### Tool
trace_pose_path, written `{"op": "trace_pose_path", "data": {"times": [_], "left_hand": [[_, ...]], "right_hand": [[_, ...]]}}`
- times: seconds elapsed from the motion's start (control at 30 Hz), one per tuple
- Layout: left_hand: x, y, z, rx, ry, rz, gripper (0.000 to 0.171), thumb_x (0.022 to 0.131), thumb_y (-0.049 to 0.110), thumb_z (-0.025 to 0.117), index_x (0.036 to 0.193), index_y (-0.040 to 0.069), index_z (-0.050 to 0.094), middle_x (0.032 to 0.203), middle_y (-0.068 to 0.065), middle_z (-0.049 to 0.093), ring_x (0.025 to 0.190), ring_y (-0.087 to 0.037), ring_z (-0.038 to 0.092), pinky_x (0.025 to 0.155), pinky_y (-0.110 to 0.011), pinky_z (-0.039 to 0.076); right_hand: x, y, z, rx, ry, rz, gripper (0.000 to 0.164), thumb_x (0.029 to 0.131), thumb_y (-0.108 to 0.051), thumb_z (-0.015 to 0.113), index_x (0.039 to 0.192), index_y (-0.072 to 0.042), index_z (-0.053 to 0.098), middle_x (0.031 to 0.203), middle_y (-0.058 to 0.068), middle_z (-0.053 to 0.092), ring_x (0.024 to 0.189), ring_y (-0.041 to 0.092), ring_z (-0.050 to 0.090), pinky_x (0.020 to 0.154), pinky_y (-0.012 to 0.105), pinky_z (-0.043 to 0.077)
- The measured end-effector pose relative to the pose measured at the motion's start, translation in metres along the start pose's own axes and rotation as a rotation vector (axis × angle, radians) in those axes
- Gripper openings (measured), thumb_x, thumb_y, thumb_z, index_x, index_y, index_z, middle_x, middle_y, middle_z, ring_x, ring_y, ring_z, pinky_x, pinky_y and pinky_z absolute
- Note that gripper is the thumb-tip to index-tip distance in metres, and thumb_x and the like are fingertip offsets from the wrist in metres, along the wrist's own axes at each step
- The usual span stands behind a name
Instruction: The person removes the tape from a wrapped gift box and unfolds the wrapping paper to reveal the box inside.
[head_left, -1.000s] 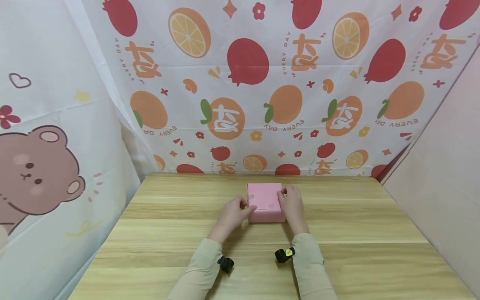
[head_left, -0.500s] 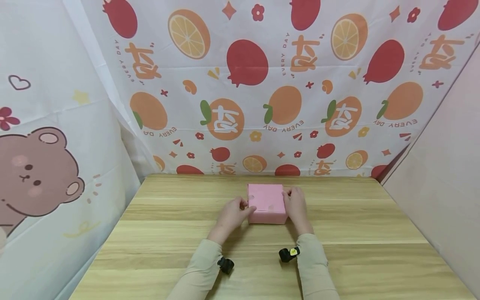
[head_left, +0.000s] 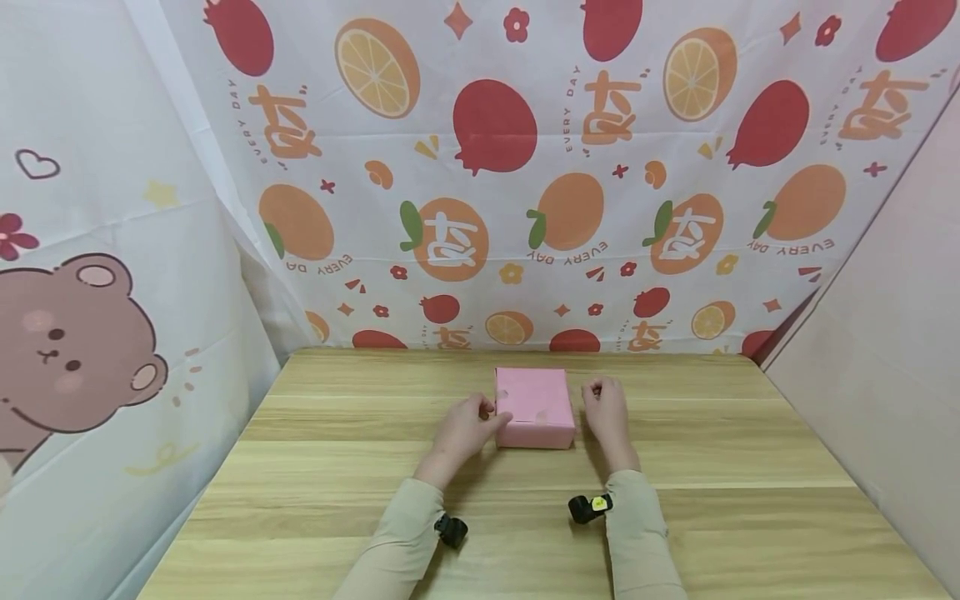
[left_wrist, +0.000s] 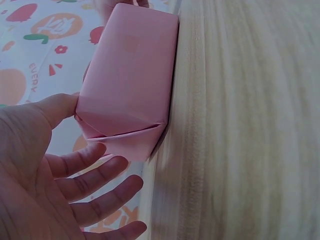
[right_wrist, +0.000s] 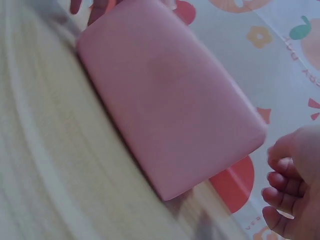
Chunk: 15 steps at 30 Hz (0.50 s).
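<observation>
On the wooden table sits a box wrapped in pink paper (head_left: 534, 397), with small pale patches on its top. My left hand (head_left: 467, 427) is at the box's left end. In the left wrist view its thumb (left_wrist: 62, 106) touches the upper edge, while the fingers (left_wrist: 112, 175) spread beside the folded paper end (left_wrist: 131, 142). Off the right side of the box, a small gap away, my right hand (head_left: 606, 408) hangs with loosely curled fingers (right_wrist: 282, 197) and nothing visible in them.
The wooden table (head_left: 337, 483) reaches back to a fruit-print cloth (head_left: 495, 208). A bear-print cloth (head_left: 75, 350) hangs at the left and a plain pale wall (head_left: 885, 317) stands at the right. Small black cameras (head_left: 452, 530) are worn on both wrists.
My right hand has come off the box's right edge and moved away to the right. The box has shifted very slightly. My left hand stays at the left end.
</observation>
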<state>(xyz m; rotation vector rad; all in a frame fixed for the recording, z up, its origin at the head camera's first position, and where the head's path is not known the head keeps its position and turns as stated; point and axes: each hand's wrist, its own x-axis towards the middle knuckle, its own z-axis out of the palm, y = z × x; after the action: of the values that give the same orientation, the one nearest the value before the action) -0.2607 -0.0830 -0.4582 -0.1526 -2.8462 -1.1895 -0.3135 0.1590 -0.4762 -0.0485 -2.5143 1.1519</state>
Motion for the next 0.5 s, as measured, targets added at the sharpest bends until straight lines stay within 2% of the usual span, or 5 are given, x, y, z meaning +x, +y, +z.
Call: {"op": "trace_pose_path", "data": {"times": [0.27,0.37,0.5], "left_hand": [[0.0010,-0.0006,-0.0002,0.005,-0.002,0.006,0.040,0.089,0.046,0.067,0.099,0.008,0.061,0.087,-0.002,0.060,0.074,-0.014,0.051,0.065,-0.028,0.043],[0.0013,-0.0008,-0.0003,0.006,-0.002,0.008,0.039,0.089,0.046,0.067,0.099,0.008,0.061,0.087,-0.002,0.061,0.074,-0.014,0.052,0.065,-0.028,0.044],[0.0011,-0.0008,-0.0003,0.003,-0.005,0.007,0.039,0.089,0.046,0.067,0.100,0.008,0.061,0.088,-0.002,0.061,0.075,-0.014,0.052,0.066,-0.028,0.044]], "right_hand": [[0.0022,-0.0051,-0.0012,0.009,-0.129,0.089,0.029,0.095,-0.032,0.061,0.091,-0.005,0.068,0.088,0.011,0.062,0.079,0.022,0.056,0.064,0.028,0.045],[0.0019,-0.0059,-0.0001,0.004,-0.144,0.086,0.027,0.095,-0.032,0.063,0.090,-0.005,0.067,0.089,0.011,0.061,0.079,0.021,0.055,0.065,0.026,0.044],[0.0004,-0.0080,-0.0008,0.032,-0.119,0.086,0.023,0.093,-0.025,0.064,0.090,-0.003,0.067,0.089,0.012,0.060,0.079,0.022,0.055,0.066,0.027,0.044]]}}
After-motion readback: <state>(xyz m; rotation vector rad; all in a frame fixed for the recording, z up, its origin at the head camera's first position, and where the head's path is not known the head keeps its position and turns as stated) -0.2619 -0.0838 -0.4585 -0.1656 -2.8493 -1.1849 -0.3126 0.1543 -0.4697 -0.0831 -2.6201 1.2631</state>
